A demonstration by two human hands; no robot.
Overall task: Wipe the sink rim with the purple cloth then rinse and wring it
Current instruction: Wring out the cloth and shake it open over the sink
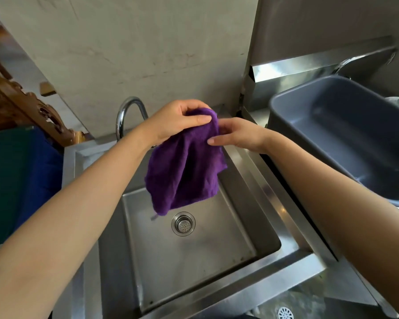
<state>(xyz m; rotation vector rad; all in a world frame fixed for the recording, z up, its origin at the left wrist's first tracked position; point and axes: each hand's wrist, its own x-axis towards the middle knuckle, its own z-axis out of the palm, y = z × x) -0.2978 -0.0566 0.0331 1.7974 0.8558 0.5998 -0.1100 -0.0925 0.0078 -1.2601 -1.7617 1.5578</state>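
Purple cloth (184, 171), grey tub (346, 134)

You're in a kitchen wash area: stainless steel sink (217, 293) with a strainer drain (183, 224), chrome gooseneck faucet (127, 111), steel backsplash (309, 70), grey plastic tub (346, 134) on the counter beside it, plain stained wall (136, 42) behind.

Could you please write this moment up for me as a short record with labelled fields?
cloth: purple cloth, hanging open above the sink basin
left hand: pinches the cloth's top edge
right hand: fingers touch the cloth's right side
sink: steel, basin holds only the drain strainer
faucet: no water visible
right of sink: grey tub
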